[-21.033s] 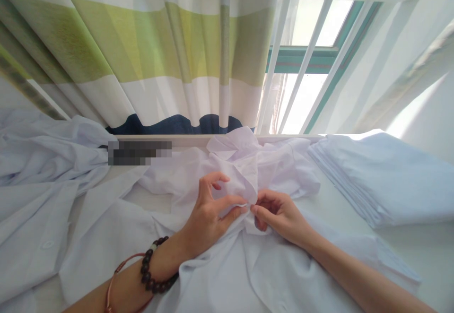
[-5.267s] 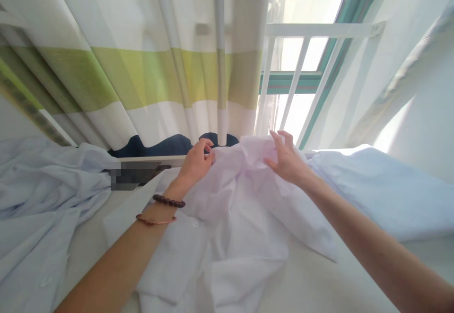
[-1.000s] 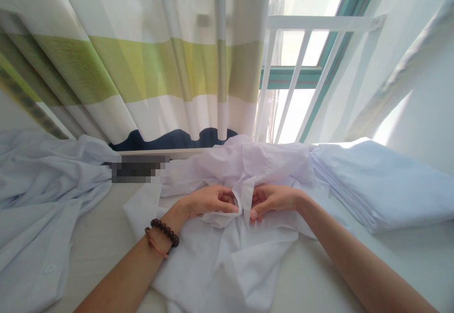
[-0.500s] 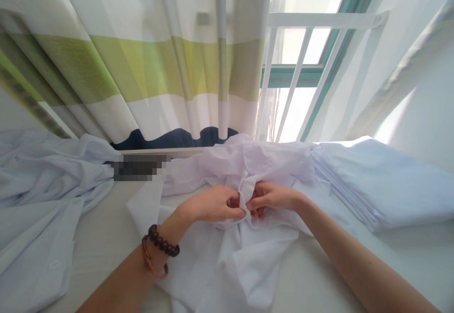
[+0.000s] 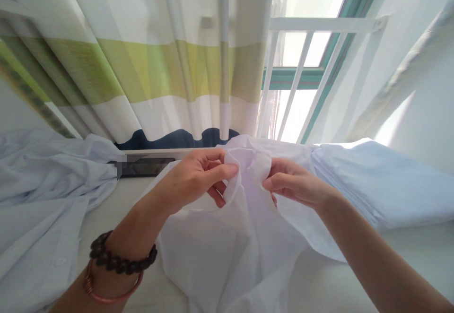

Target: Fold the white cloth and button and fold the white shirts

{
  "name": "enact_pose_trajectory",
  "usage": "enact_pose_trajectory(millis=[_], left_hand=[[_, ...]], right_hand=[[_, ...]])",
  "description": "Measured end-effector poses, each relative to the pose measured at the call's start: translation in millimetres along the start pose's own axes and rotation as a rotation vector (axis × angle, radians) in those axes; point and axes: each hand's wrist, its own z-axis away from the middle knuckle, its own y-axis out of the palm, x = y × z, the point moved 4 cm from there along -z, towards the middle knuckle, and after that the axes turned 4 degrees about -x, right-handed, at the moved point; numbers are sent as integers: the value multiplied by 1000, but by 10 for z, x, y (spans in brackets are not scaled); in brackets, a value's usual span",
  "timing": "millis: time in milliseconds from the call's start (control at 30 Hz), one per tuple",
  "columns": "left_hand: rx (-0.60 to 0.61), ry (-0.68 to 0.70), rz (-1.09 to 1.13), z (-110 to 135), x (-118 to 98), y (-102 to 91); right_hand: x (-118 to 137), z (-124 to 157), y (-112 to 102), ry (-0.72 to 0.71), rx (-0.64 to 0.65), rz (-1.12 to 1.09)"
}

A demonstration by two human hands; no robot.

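Note:
A thin white garment (image 5: 244, 242), which looks like a shirt, is partly lifted from the white surface in front of me. My left hand (image 5: 198, 178) pinches one edge of it between thumb and fingers. With a dark bead bracelet (image 5: 120, 256) and a copper-coloured bangle (image 5: 113, 296), the left wrist lies at lower left. My right hand (image 5: 291, 180) pinches the cloth a short way to the right. Between the two hands the fabric parts into a loose fold. Some fingertips are hidden behind the cloth.
Crumpled white clothing (image 5: 53, 176) with a button lies at left. A dark flat phone-like object (image 5: 145, 167) rests near the back rail. Folded white cloth (image 5: 386, 180) is stacked at right. Behind are a striped curtain (image 5: 152, 72) and white bars (image 5: 301, 62) before a window.
My hands have moved up and apart, raising the garment's edges and spreading the cloth between them. The dark flat object is now less covered by blurring.

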Motion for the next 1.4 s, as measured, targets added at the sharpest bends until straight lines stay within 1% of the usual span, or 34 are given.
enact_pose_trajectory(millis=[33,100,167,233,300,333,400,467,567,667,767,900,1067,1133,1200,1333,1400], left_hand=[[15,-3,-3,-7,18,33],[72,-36,-26,-55,131,125],[126,-86,-42,-136,326,214],[138,-133,-36,-225,561,273],[106,-176,-9,-297,800,303],[67,-186,12,-322,905,309],[-4,-185,36,-345,1071,321],[-41,-152,60,-340,1164,342],[-47,-86,133,-320,1199,368],[-36,-86,230,-322,1206,369],[2,-114,280,-342,1224,357],[71,-133,290,-358,1246,334],[91,-157,270,-367,1270,313],[68,-149,238,-372,1272,315],[9,-147,197,-374,1267,313],[-136,-176,138,-365,1231,301],[-170,-187,127,-361,1212,298]], right_hand=[[12,0,3,-4,-20,-5],[-42,-24,-7,22,-45,23],[-194,-69,-40,85,-54,65],[-411,-120,-89,159,-55,76],[-652,-161,-143,225,-74,39],[-765,-175,-167,248,-94,10],[-934,-188,-207,227,-161,-45],[-1019,-172,-217,161,-209,-61],[-1024,-115,-179,76,-213,-19],[-975,-71,-139,34,-200,22],[-967,-74,-130,41,-198,55],[-990,-109,-145,61,-208,114],[-981,-110,-155,84,-245,153],[-984,-106,-146,77,-251,163],[-1001,-104,-139,59,-280,194],[-1002,-79,-161,-77,-482,338],[-994,-60,-154,-127,-533,389]])
